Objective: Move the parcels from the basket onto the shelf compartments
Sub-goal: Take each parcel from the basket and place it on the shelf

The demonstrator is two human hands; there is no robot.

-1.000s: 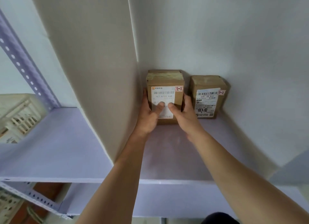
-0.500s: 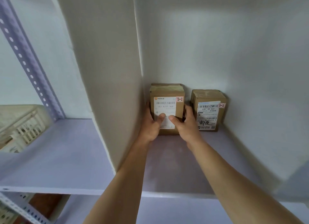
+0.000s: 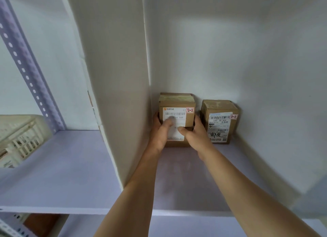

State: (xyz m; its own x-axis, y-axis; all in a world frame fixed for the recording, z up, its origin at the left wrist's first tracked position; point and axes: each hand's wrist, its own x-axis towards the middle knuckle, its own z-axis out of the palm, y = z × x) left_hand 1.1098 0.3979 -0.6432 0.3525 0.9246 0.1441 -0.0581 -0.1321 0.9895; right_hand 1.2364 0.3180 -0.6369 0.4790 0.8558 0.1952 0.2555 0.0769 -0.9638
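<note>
A brown cardboard parcel [image 3: 177,106] with a white label and a "2-2" tag stands at the back of the right shelf compartment, close to the divider. My left hand [image 3: 160,134] grips its left side, thumb on the label. My right hand [image 3: 196,134] grips its right side, thumb across the front. A second brown parcel [image 3: 219,123], also tagged "2-2", stands just to the right against the back wall, apart from my hands. The cream plastic basket [image 3: 21,136] sits in the left compartment at the frame's left edge.
A white vertical divider [image 3: 113,77] separates the two compartments. The lilac shelf board [image 3: 70,175] runs across both. A perforated lilac upright [image 3: 26,68] stands at the left. A white side wall [image 3: 274,95] closes the right compartment.
The parcel sits a little deeper towards the back wall with both hands still on it. The view has shifted slightly.
</note>
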